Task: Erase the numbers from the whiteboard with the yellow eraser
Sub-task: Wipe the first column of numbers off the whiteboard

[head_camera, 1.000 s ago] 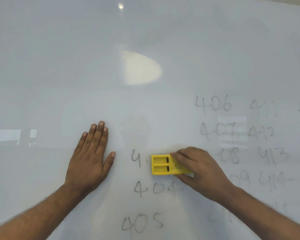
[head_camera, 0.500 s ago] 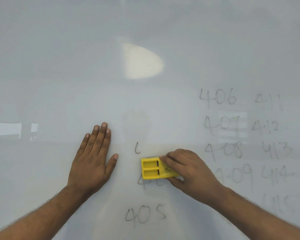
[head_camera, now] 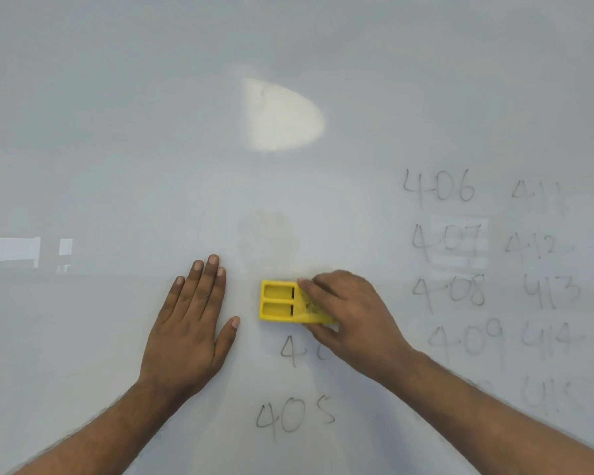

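My right hand (head_camera: 350, 317) grips the yellow eraser (head_camera: 278, 301) and presses it flat on the whiteboard (head_camera: 117, 132). Just below the eraser is a partly wiped number, "4" and a stroke (head_camera: 300, 349). Under that stands "405" (head_camera: 294, 418). My left hand (head_camera: 189, 323) lies flat on the board with fingers spread, a little to the left of the eraser. To the right are two columns of grey numbers, "406" (head_camera: 438, 190) down to "409" (head_camera: 465, 339) and "411" (head_camera: 534, 193) down to "414" (head_camera: 549, 339).
A bright oval light reflection (head_camera: 282, 114) sits above the hands. A pale window reflection (head_camera: 11, 250) shows at the left edge. Fainter digits (head_camera: 549, 394) run on at the lower right.
The eraser moved left along the top number, dipped onto the "404" row and wiped its right part, then rose back. The last stroke of the top number is gone.
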`<state>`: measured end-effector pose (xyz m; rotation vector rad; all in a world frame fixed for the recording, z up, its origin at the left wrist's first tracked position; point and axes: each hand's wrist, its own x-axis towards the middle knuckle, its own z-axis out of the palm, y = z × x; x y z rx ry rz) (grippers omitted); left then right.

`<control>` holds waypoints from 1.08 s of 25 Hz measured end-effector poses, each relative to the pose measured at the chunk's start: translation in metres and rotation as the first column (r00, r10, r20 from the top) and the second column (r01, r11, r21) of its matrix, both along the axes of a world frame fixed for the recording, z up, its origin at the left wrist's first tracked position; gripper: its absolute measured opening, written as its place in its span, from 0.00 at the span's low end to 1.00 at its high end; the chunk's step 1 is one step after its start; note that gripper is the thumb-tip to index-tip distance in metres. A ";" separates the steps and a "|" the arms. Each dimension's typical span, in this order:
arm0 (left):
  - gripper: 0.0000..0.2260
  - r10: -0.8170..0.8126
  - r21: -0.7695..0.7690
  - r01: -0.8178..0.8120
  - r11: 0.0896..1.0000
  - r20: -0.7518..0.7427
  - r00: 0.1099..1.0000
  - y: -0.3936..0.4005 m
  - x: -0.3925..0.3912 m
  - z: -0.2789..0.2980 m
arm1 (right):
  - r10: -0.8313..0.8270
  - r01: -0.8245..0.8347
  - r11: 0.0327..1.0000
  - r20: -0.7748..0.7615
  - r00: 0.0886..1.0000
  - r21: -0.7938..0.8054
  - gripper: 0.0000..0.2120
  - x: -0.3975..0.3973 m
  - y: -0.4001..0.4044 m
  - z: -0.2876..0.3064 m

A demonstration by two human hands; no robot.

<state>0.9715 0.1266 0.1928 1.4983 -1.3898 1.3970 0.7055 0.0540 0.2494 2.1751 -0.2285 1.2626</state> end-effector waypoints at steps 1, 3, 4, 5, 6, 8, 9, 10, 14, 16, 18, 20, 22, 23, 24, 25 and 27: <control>0.32 0.001 0.003 -0.001 1.000 0.001 1.000 0.000 0.000 -0.001 | -0.010 0.009 1.000 -0.036 0.999 -0.008 0.22 -0.004 -0.002 -0.011; 0.32 0.001 0.003 -0.001 1.000 0.001 1.000 0.001 0.001 -0.003 | -0.051 0.046 0.998 -0.128 0.990 -0.041 0.23 -0.016 -0.005 -0.028; 0.31 0.003 0.001 -0.003 1.000 -0.001 1.000 0.001 0.000 -0.004 | -0.081 0.067 0.995 -0.182 0.980 -0.078 0.23 -0.024 -0.007 -0.032; 0.31 0.001 -0.001 -0.001 1.000 -0.005 1.000 0.001 -0.001 -0.005 | -0.110 0.086 0.990 -0.220 0.969 -0.116 0.23 -0.031 -0.008 -0.031; 0.31 -0.003 -0.005 0.003 1.000 -0.014 1.000 0.001 -0.003 -0.007 | -0.130 0.102 0.986 -0.223 0.966 -0.136 0.23 -0.036 -0.010 -0.026; 0.31 -0.007 -0.010 0.006 1.000 -0.040 0.999 0.001 -0.006 -0.010 | -0.123 0.113 0.990 -0.118 0.985 -0.083 0.23 -0.038 -0.010 -0.011; 0.31 -0.009 -0.009 0.009 1.000 -0.050 0.999 0.001 -0.007 -0.012 | -0.109 0.107 0.994 -0.038 0.993 -0.035 0.22 -0.035 -0.008 -0.004; 0.31 -0.013 -0.008 0.013 1.000 -0.056 0.998 0.000 -0.009 -0.015 | -0.097 0.097 0.995 0.028 0.995 0.004 0.22 -0.030 -0.006 0.000; 0.32 -0.028 0.013 0.028 1.000 -0.044 0.999 0.001 -0.007 -0.024 | -0.044 0.043 0.999 0.064 0.997 0.020 0.22 -0.003 0.002 -0.019; 0.32 -0.025 0.029 0.026 0.999 -0.031 0.999 0.001 -0.005 -0.028 | -0.036 0.036 0.999 -0.003 0.999 -0.002 0.21 -0.001 0.002 -0.038; 0.32 -0.026 0.046 0.026 0.999 -0.017 1.000 0.003 -0.003 -0.032 | -0.074 0.068 0.996 -0.110 0.991 -0.050 0.22 -0.011 -0.001 -0.059; 0.32 -0.026 0.055 0.027 0.998 -0.010 1.000 0.004 -0.003 -0.037 | -0.130 0.107 0.988 -0.219 0.967 -0.111 0.23 -0.030 -0.005 -0.070; 0.32 -0.027 0.050 0.028 0.998 -0.015 1.000 0.004 -0.003 -0.041 | -0.161 0.132 0.982 -0.238 0.958 -0.132 0.23 -0.048 -0.009 -0.065; 0.32 -0.031 0.045 0.032 0.998 -0.019 0.999 0.004 -0.003 -0.042 | -0.165 0.144 0.983 -0.199 0.966 -0.113 0.22 -0.053 -0.010 -0.058; 0.32 -0.033 0.041 0.034 0.999 -0.024 0.999 0.003 -0.004 -0.043 | -0.161 0.151 0.985 -0.136 0.978 -0.078 0.22 -0.055 -0.011 -0.050; 0.32 -0.033 0.038 0.034 0.999 -0.028 0.999 0.003 -0.005 -0.044 | -0.152 0.150 0.988 -0.060 0.987 -0.038 0.21 -0.053 -0.010 -0.042; 0.32 -0.033 0.032 0.034 0.999 -0.034 0.999 0.002 -0.007 -0.046 | -0.129 0.128 0.991 0.051 0.990 0.027 0.21 -0.043 -0.006 -0.034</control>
